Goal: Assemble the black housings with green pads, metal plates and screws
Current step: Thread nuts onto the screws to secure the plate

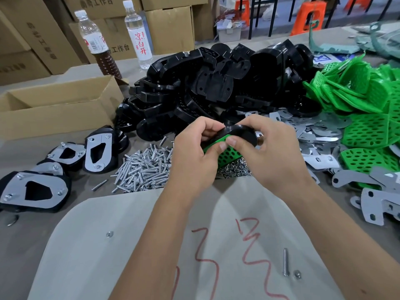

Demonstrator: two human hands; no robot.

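Housing [238,135] w/ green pad [227,151], tilted, both hands

Two plastic bottles [135,31] stand at eleven o'clock, before stacked cardboard cartons [171,24]. An open cardboard box [58,109] sits at nine o'clock. Orange stools [308,15] show at one o'clock.

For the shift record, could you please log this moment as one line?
step: pad fitting | left hand: holds green pad | right hand: holds black housing | plate, screws: not yet fitted
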